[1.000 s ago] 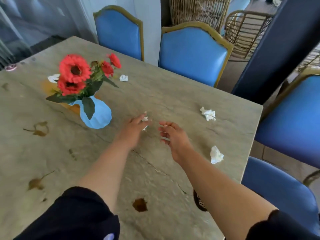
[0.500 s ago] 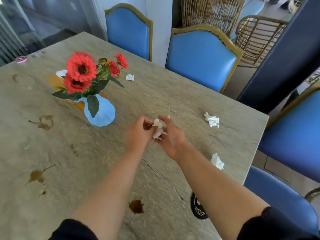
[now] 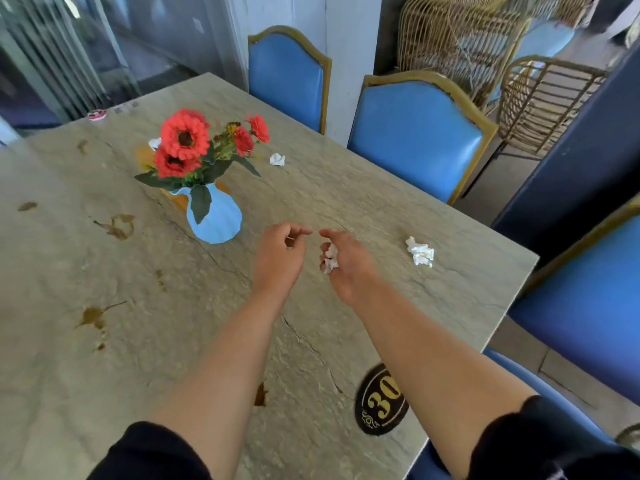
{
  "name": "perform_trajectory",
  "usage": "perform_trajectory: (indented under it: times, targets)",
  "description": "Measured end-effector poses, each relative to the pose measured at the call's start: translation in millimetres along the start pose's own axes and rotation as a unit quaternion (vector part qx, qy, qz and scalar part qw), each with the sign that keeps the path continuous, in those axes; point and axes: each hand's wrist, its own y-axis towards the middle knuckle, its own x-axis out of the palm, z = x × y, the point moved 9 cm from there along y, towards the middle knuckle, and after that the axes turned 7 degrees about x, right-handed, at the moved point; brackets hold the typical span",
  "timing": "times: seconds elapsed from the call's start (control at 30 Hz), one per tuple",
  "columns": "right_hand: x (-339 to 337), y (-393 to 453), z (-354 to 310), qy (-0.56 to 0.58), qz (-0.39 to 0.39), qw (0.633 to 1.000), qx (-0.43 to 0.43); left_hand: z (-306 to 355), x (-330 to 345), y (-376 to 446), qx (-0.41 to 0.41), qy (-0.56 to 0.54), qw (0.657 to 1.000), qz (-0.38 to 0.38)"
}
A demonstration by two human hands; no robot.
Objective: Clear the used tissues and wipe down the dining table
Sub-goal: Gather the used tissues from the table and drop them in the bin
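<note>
My right hand (image 3: 349, 265) is closed around a small crumpled white tissue (image 3: 330, 259) just above the stone dining table (image 3: 311, 188). My left hand (image 3: 280, 258) hovers beside it, loosely curled, with nothing in it. Another crumpled tissue (image 3: 420, 251) lies to the right of my right hand. A third tissue (image 3: 277, 159) lies farther back near the flowers. A white tissue piece (image 3: 154, 143) shows behind the flowers. Brown stains (image 3: 117, 226) mark the left half of the table, with one stain (image 3: 260, 394) between my forearms.
A blue vase (image 3: 214, 220) of red flowers stands left of my hands, on an orange spill (image 3: 144, 157). A black oval badge reading 30 (image 3: 379, 401) sits at the near table edge. Blue padded chairs (image 3: 415, 133) line the far and right sides.
My left hand picked the tissue off the table and passed it to my right hand. The hands then drew slightly apart, with the tissue left in the right.
</note>
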Motion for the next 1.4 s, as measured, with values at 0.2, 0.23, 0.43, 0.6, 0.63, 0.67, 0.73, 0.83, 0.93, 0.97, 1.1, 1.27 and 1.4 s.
perform_trajectory:
  times: [0.2,0.23,0.43,0.6,0.63,0.67,0.73,0.83,0.93,0.97,1.1,1.27,1.4]
  targets:
    - [20,62,-32,-0.035,0.013,0.998,-0.043,-24,9,74,-0.007,0.032,0.999,0.019]
    - [25,74,-37,-0.038,0.014,0.998,-0.046,-28,11,90,-0.005,0.04,0.999,0.021]
    - [48,146,-67,-0.057,0.002,0.994,-0.091,-63,36,181,0.012,0.115,0.993,0.02]
    - [53,185,-84,-0.041,0.006,0.994,-0.1,-95,68,232,0.021,0.21,0.977,-0.014]
    - [53,189,-86,-0.044,0.004,0.994,-0.1,-100,72,239,0.019,0.231,0.973,-0.021]
    - [54,193,-87,-0.047,0.001,0.994,-0.101,-105,76,245,0.014,0.251,0.967,-0.032]
    - [53,199,-89,-0.049,-0.003,0.994,-0.102,-115,84,255,0.004,0.271,0.961,-0.062]
    - [50,203,-90,-0.047,-0.004,0.993,-0.107,-123,96,265,-0.006,0.25,0.964,-0.088]
    - [47,204,-88,-0.047,-0.005,0.993,-0.109,-119,97,267,0.018,0.239,0.969,-0.059]
    - [46,203,-88,-0.048,-0.004,0.993,-0.11,-116,95,266,0.026,0.232,0.971,-0.041]
    - [40,194,-92,-0.034,0.0,0.993,-0.11,-98,81,252,0.036,0.162,0.986,0.013]
    - [22,170,-96,0.027,0.005,0.995,-0.099,-60,81,214,0.034,0.027,0.999,0.019]
    - [-4,147,-93,0.042,0.025,0.993,-0.109,-29,101,171,0.037,-0.033,0.998,-0.048]
